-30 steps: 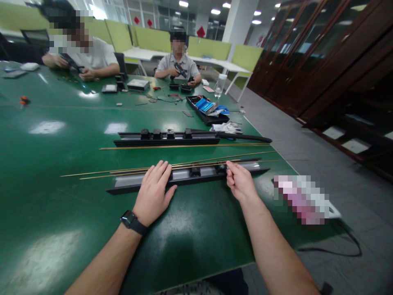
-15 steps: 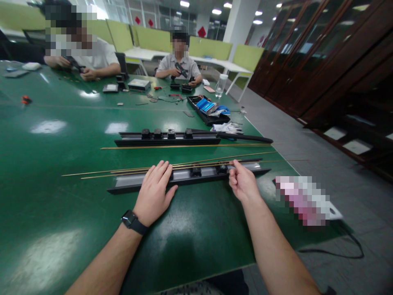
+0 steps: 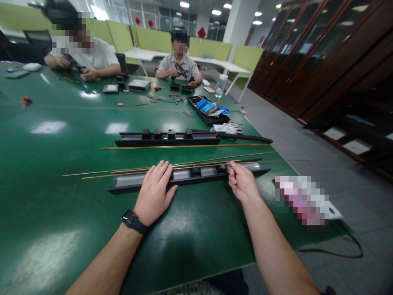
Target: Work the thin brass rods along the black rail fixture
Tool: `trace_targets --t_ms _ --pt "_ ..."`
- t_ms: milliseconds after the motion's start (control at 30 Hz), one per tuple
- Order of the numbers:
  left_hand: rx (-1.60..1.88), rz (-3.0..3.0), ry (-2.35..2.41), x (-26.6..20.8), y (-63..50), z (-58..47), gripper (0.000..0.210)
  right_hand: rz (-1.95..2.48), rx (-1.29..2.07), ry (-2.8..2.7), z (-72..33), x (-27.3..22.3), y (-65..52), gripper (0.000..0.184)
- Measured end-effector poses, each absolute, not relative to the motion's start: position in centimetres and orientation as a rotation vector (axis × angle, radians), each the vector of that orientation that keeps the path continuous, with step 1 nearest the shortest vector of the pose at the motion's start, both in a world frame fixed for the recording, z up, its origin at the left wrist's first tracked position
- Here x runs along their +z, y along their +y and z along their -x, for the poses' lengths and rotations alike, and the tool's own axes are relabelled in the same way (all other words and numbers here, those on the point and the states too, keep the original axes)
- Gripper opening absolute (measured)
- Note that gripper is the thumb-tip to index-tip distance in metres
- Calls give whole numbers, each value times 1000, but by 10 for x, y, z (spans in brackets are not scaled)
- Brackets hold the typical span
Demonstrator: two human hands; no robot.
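Rods (image 3: 181,166), thin and golden, could skid off the black rail (image 3: 184,181) if my flat, open left grip (image 3: 157,186) lifts while my right grip (image 3: 242,180), apparently pinched on one, tugs.

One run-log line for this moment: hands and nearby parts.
Left hand: laid flat across long black-and-grey rail | Right hand: pinched at thin gold-coloured rods | Beyond: similar rail with black blocks

Near rail (image 3: 190,180) partly behind left hand (image 3: 156,186); pink object (image 3: 302,198) blurred

ceiling lts (image 3: 216,12) bright; glare on green tbl (image 3: 61,157); edges distorted
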State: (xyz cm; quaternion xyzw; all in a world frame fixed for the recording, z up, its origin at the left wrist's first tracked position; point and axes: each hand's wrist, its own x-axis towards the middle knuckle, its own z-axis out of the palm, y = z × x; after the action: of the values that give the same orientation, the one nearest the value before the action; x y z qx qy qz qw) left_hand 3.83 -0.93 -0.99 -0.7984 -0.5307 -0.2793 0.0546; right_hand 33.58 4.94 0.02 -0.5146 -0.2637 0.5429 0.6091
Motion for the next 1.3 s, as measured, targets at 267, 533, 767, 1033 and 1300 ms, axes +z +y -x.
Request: trace_targets --t_ms 267,533,767,1033,1300 --pt "-804 2411 -1608 -12 -9 -37 57 1185 1230 -574 -340 -2 52 28" --pt "-816 2400 -1602 -12 -9 -38 57 1208 1229 -638 -335 -3 50 35" --pt "-812 2406 -1600 -12 -9 -37 59 1203 1235 -625 -336 -4 51 35" --pt "-825 2412 -1607 -13 -8 -37 60 1218 1235 -628 -336 -3 50 38" --pt "-825 2416 -1615 -12 -8 -38 60 1249 1210 -665 -331 -2 49 44"
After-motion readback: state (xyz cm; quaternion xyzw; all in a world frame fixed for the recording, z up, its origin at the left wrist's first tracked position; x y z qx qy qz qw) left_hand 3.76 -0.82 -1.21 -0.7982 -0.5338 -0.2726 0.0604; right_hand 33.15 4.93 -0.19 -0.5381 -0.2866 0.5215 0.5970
